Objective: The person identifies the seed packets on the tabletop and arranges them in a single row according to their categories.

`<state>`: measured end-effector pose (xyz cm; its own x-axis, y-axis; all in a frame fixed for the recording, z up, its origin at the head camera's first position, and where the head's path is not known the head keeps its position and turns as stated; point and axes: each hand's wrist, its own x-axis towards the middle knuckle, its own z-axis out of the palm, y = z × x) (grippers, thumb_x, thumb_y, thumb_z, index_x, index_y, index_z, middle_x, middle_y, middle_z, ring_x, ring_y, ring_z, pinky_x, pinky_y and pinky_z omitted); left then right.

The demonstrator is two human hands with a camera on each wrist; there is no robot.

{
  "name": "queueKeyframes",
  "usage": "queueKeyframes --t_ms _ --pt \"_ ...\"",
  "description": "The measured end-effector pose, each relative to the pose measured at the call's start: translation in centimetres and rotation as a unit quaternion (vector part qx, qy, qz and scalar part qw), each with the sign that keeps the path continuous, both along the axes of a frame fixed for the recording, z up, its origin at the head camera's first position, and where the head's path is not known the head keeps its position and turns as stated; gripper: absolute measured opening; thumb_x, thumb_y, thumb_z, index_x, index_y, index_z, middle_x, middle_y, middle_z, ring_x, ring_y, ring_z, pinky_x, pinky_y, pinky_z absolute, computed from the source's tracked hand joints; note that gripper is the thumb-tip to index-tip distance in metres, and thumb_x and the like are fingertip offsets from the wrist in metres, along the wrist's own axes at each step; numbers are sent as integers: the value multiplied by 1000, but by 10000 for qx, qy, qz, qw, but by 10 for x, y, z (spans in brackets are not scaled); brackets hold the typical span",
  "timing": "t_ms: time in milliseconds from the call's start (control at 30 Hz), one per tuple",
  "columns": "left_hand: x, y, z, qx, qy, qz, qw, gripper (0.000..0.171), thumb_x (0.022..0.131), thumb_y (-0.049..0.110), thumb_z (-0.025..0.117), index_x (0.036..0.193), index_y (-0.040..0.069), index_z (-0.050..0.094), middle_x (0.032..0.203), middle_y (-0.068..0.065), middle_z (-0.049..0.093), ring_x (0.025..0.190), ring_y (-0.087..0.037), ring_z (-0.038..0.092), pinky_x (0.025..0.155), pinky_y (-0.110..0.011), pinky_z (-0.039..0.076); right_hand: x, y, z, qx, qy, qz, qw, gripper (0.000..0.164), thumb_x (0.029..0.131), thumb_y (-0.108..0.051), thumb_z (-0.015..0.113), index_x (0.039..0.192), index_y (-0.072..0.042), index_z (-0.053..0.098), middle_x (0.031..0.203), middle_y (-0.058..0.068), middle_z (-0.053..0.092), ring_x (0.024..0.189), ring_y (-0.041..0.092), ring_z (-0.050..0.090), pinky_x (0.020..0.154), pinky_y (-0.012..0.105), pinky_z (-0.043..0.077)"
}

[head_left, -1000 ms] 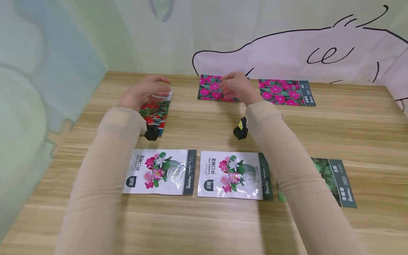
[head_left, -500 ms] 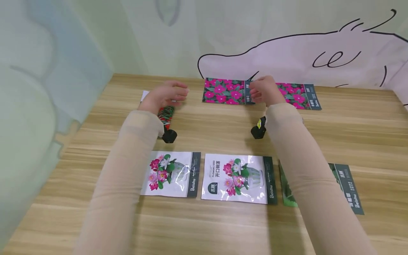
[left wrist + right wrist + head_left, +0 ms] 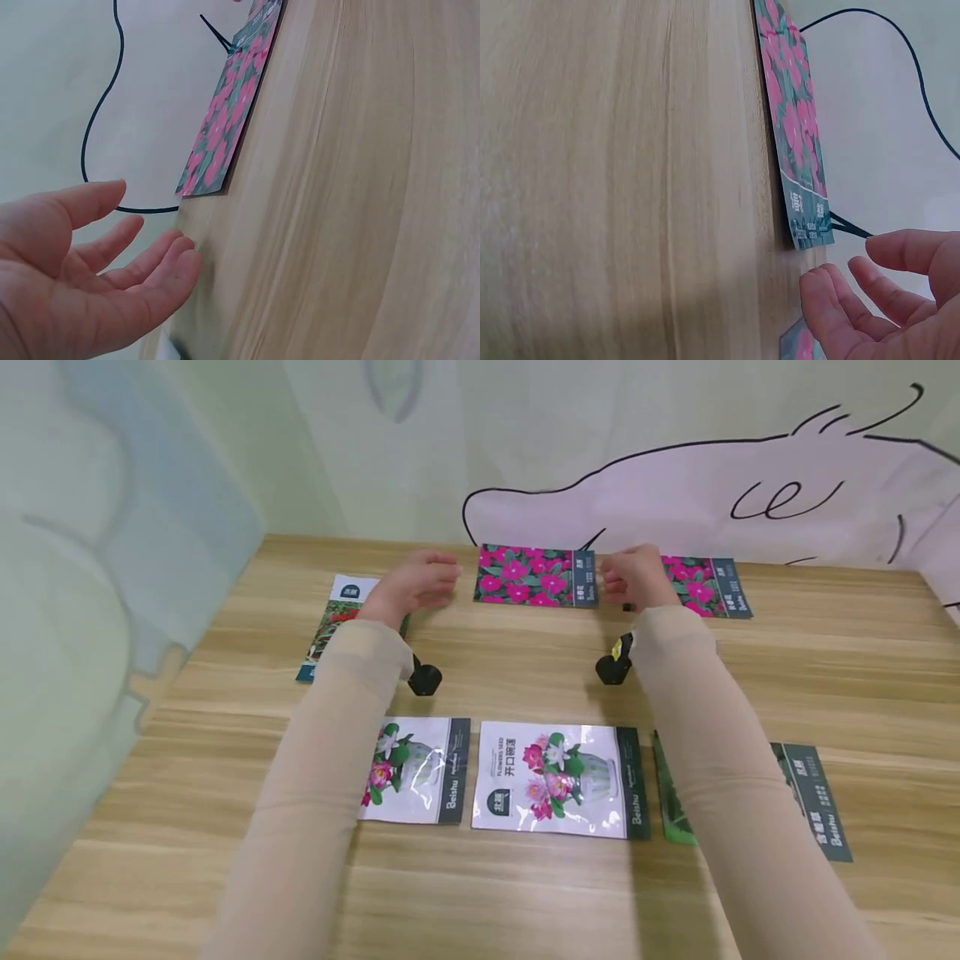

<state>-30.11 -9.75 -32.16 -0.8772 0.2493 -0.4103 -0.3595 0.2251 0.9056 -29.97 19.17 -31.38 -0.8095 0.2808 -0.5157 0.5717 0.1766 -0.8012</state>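
Note:
A seed packet with pink flowers (image 3: 528,577) lies flat at the back of the table, between my two hands. My left hand (image 3: 416,587) hovers to its left with fingers loosely bent and nothing held; the left wrist view shows the palm and spread fingers (image 3: 161,274). Just off the packet's right end is my right hand (image 3: 637,577), also holding nothing, its fingers relaxed. That hand partly covers a second pink-flower packet (image 3: 693,585). Under my left forearm lies a packet with red flowers (image 3: 330,631), partly hidden.
Two white flower-seed packets (image 3: 558,781) lie side by side in front, the left one partly behind my left sleeve. A green packet (image 3: 813,797) lies front right under my right forearm. The wooden table (image 3: 525,902) meets a printed wall (image 3: 360,460) at the back.
My left hand has moved right, away from the red-flower packet. My right hand has moved right, off the middle pink-flower packet to its right end. The packets stay in place.

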Motion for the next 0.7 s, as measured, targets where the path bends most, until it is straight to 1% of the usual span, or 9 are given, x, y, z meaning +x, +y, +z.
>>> queueKeyframes --t_ms 133,233,367,467,567,700 --pt "-3 5 -7 164 -113 143 9997 53 97 17 49 144 3 28 143 -14 35 128 -26 37 105 -36 36 -6 1 -6 -295 -153 -258 9991 40 91 -7 54 130 -4 45 94 8 52 65 15 56 71 27 55" --pt "-6 9 -9 261 -173 229 9992 54 96 20 51 144 4 29 143 -13 37 127 -24 38 104 -35 37 -10 2 -8 -498 -240 -487 9973 43 91 -6 53 133 -6 44 101 8 55 74 16 59 76 29 55" --pt "-7 13 -10 531 -274 350 9976 53 96 18 51 144 5 30 141 -14 38 124 -24 40 103 -35 38 -14 0 -8 -782 -394 -715 9936 43 93 -7 53 135 -9 45 110 8 57 87 17 61 79 29 54" --pt "-7 18 -11 806 -428 459 9948 51 96 14 50 143 5 31 141 -14 38 119 -22 42 103 -34 37 -14 0 -9 -1047 -456 -870 9896 45 93 -7 53 136 -10 43 111 8 56 94 17 60 80 28 53" --pt "-8 22 -10 923 -608 592 9921 50 96 12 50 143 6 33 140 -12 39 114 -20 43 102 -32 37 -13 0 -9 -1288 -424 -960 9861 47 92 -5 53 138 -10 42 109 8 56 94 18 58 81 27 53" --pt "-9 25 -8 882 -834 840 9890 49 95 9 51 142 7 36 134 -7 45 108 -16 45 99 -30 38 -12 1 -10 -1444 -387 -996 9837 42 92 -2 54 132 -8 46 104 8 56 84 17 58 77 26 54"
